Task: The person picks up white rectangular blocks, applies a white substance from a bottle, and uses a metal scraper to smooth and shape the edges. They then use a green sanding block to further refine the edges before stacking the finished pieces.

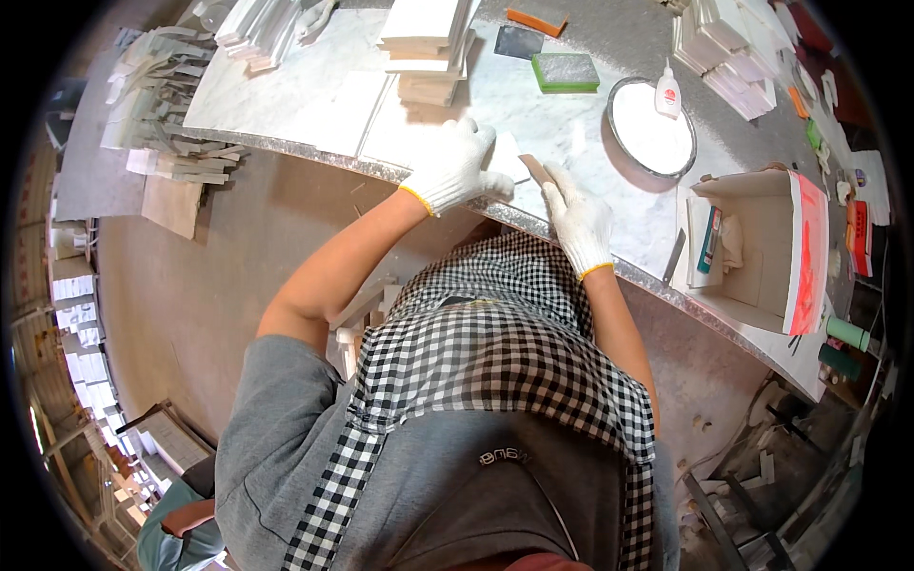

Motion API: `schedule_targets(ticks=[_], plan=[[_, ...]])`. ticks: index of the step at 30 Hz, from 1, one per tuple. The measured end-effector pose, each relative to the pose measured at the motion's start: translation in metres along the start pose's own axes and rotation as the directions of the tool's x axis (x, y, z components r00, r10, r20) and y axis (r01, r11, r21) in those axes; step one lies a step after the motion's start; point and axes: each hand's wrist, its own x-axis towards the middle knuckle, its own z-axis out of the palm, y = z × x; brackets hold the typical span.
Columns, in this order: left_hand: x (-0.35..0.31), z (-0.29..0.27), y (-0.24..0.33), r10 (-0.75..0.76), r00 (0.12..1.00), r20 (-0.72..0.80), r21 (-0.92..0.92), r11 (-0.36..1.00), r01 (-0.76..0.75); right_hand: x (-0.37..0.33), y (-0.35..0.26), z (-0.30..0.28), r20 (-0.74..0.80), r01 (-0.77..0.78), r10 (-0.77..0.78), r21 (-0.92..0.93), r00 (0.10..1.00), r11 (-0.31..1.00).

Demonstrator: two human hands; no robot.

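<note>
White stone piece (505,157) lies flat at the near edge of the marble-topped workbench (571,124), directly in front of the person. Left hand (455,171), in a white knit glove with a yellow cuff, rests on top of the piece with fingers spread and pressed flat, palm down. Right hand (577,217), gloved the same way, is closed around a small brown block (535,169); the block's far end sits at the right edge of the stone piece, just beside the left hand's thumb. Whether the block touches the stone cannot be told.

Farther back on the bench, a stack of white tiles (427,48) stands behind the left hand. A green-edged sanding sponge (566,72) lies to the right of that stack, with a dark square pad (519,42) and an orange strip (535,21) near it. A round metal pan (652,128) holds white material, and a small white glue bottle (668,91) with a red label stands on its far rim. An open cardboard box (762,249) sits at the right end of the bench. More stacked white tiles (728,57) lie behind the pan. The person wears a black-and-white checked apron (495,352) over a grey shirt.
</note>
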Motion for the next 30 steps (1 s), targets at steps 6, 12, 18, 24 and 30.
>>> schedule_targets(ticks=[6,12,18,24,30], plan=[[-0.002,-0.004,0.009,-0.045,0.99,0.13,0.077,0.996,0.035,0.0,-0.022,-0.01,0.149,-0.11,0.126,-0.113,0.981,0.988],[-0.004,0.003,0.004,0.011,0.999,0.043,0.036,0.999,-0.013,-0.005,-0.016,0.007,0.083,-0.103,0.107,-0.052,0.991,0.993],[-0.004,0.007,0.003,0.02,0.999,0.03,0.021,1.0,-0.02,-0.004,0.001,0.021,-0.021,-0.061,0.063,0.103,0.998,0.993],[-0.002,0.01,-0.001,0.053,0.998,0.021,0.046,0.998,-0.054,0.001,0.001,0.02,-0.056,0.048,-0.05,-0.035,0.997,0.998],[-0.004,0.008,0.0,0.057,0.998,0.003,0.022,0.998,-0.057,0.002,-0.016,0.01,0.037,-0.041,0.044,-0.069,0.998,0.997]])
